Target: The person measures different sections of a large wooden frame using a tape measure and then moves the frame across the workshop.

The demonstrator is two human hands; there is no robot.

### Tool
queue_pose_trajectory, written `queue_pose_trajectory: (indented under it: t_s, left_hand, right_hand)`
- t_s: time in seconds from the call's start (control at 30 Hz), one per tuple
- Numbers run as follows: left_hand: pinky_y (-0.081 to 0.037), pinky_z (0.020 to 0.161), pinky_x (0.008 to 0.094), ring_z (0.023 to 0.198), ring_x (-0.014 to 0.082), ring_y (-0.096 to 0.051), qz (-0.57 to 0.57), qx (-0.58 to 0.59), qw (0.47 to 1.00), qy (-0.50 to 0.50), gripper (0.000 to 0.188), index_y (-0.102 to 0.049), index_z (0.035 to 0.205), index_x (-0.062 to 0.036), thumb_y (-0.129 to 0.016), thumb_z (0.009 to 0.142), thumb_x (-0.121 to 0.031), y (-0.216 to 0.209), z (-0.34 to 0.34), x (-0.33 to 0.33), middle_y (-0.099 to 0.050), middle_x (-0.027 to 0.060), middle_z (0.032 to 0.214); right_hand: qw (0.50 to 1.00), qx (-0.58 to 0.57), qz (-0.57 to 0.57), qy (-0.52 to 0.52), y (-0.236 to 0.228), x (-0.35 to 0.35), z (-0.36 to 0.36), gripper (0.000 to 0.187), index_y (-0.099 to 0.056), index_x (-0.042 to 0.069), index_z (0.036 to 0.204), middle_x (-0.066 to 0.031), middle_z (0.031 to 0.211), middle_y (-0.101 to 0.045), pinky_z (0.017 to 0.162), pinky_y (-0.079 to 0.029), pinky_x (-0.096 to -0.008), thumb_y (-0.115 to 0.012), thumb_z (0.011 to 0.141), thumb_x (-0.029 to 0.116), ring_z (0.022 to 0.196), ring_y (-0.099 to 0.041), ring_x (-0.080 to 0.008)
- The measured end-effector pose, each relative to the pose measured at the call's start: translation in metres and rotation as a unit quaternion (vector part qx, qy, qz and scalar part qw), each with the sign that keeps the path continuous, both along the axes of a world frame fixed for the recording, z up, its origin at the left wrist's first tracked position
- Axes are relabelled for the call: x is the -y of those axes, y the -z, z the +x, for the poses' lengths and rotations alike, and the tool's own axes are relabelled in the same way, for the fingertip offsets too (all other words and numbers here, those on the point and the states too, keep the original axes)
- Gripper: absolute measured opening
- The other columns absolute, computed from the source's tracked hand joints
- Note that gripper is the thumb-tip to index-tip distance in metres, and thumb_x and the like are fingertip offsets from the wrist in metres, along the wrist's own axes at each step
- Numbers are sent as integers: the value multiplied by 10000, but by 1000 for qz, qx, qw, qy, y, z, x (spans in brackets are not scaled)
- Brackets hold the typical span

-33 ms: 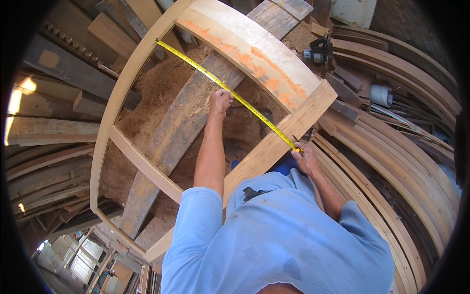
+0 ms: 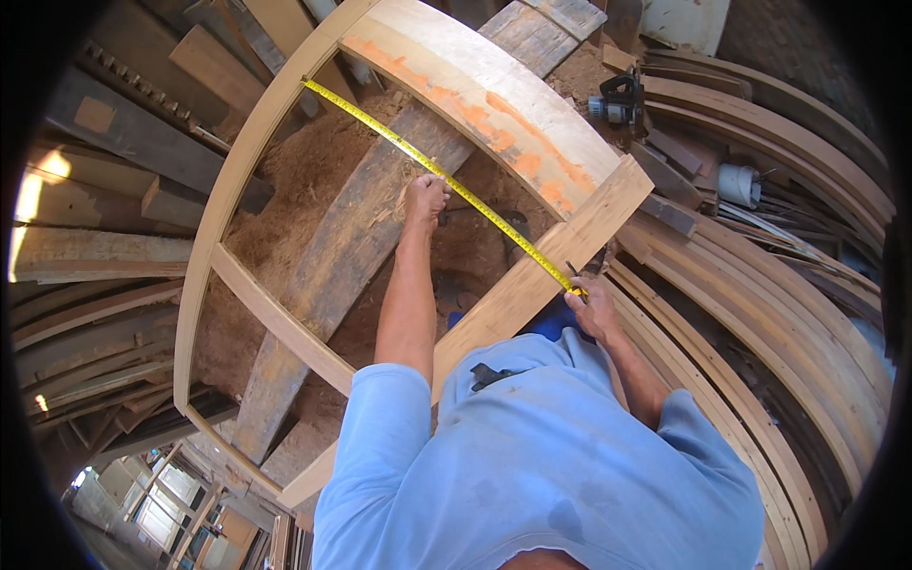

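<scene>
A yellow tape measure stretches across an opening of a wooden frame. Its far end meets the frame's far rail at upper left, and its near end crosses the near rail. My right hand is closed around the tape's case beside the near rail, mostly hiding the case. Midway along the blade, my left hand has its fingers curled, pinching the blade's lower edge. A wide panel with orange smears fills the frame's right part. To the left, a crossbar joins the two rails.
Under the frame lies a weathered plank over sawdust-covered ground. Stacked boards line the left, with more long boards on the right. A power tool and a white bucket sit at upper right.
</scene>
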State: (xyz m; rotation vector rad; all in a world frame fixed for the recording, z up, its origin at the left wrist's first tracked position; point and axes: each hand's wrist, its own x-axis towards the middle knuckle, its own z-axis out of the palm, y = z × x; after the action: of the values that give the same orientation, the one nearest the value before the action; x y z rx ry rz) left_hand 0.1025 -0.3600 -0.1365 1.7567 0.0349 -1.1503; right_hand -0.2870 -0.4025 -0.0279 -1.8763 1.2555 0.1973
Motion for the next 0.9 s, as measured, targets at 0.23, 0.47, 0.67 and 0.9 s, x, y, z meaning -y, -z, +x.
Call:
queue_pose_trajectory:
  t_s: [0.23,0.47,0.67,0.9]
  left_hand:
    - [-325,401,229,445,65,-465,-35,-5,999,-26,173,-635,805,-44,-637,922,-172,12,7,-4,-592,19,606]
    - [-283,399,235,436,60,-420,-42,-8,999,-26,217,-607,749,-71,-630,932,-187,10,8,-4,-552,-1,588]
    - [-284,375,230,411,54,-397,-64,-40,996,-44,198,-612,788,-65,-646,919,-210,10,14,-1,-547,-5,581]
    - [-369,432,218,520,73,-513,-8,-16,1000,-20,156,-623,850,-65,-623,944,-190,7,21,-4,-616,19,682]
  right_hand:
    - [999,31,13,-33,1,3,2,421,-678,-8,1138,-250,1120,-664,984,-451,-447,-676,827,275,1096,-602,-397]
    - [1000,10,-2,-24,-13,5,13,381,-695,-1,1093,-255,1049,-676,934,-469,-453,-665,808,252,1040,-625,-396]
    - [995,82,-26,-58,5,5,2,334,-678,-22,1000,-264,934,-658,838,-473,-465,-639,802,244,928,-618,-417]
    - [999,14,-22,-32,-4,-2,8,401,-691,-31,1093,-254,1049,-685,951,-471,-456,-654,840,278,1028,-628,-409]
